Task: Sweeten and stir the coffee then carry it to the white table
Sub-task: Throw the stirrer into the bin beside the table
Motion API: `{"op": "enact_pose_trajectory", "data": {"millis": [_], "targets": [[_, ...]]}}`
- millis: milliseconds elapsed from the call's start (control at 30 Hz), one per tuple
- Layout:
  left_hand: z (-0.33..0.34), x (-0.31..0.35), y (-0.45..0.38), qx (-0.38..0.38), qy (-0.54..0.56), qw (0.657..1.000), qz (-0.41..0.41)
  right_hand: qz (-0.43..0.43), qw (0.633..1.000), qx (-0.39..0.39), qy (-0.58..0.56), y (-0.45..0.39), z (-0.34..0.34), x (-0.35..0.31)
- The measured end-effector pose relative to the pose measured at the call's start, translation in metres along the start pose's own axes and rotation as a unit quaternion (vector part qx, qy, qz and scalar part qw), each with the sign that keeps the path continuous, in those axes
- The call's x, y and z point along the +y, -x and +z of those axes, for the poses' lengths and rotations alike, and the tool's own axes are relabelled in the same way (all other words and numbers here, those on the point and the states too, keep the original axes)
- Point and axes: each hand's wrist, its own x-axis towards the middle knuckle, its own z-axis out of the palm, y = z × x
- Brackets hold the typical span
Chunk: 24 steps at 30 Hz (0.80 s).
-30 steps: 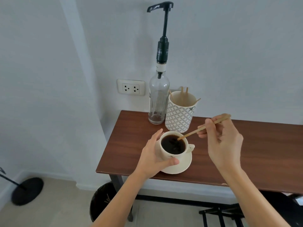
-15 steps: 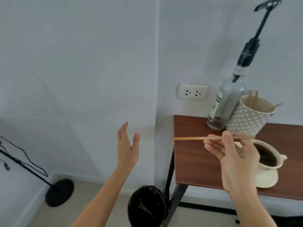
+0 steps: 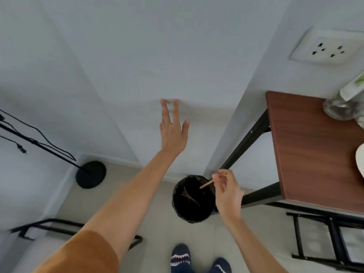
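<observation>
My right hand [image 3: 228, 192] pinches a thin wooden stir stick [image 3: 206, 184], and the stick's free end pokes out over a black bin [image 3: 194, 200] on the floor. Several used sticks lie inside the bin. My left hand [image 3: 173, 127] is stretched forward toward the white wall, fingers spread, holding nothing. At the right edge of the view only a sliver of the white saucer [image 3: 360, 164] shows on the brown table [image 3: 315, 146]; the cup itself is out of frame. The base of the glass syrup bottle [image 3: 341, 107] stands at the table's back.
A wall corner juts out left of the table, with a socket [image 3: 327, 48] above. A black stand with a round base [image 3: 91, 174] and cables is at the left. Black metal frames sit on the floor at lower left and lower right. My feet [image 3: 181, 257] are below.
The view swung left and down from the table to the floor. My left hand let go of the cup and reached toward the wall. My right hand carried the stick down over the bin.
</observation>
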Motion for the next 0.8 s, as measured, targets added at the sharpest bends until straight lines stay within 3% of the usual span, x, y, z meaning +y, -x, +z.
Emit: {"op": "enact_pose_trajectory", "data": {"millis": [200,433,633,800], "targets": [[0.002,-0.004,-0.001,0.003,-0.004,1.0,0.004,0.032,0.999,0.001,0.019,-0.002,0.015,0.012],[-0.015,0.021,0.005,-0.015,0.021,0.999,-0.027,-0.005,1.0,0.014,-0.014,0.005,-0.027,-0.04],[-0.028,0.114,0.032,-0.045,0.111,0.993,0.025,-0.148,0.983,0.094,-0.056,0.016,-0.107,-0.1],[-0.008,0.221,0.065,-0.138,0.169,0.969,0.112,-0.172,0.963,0.19,-0.086,0.021,-0.211,-0.094]]}}
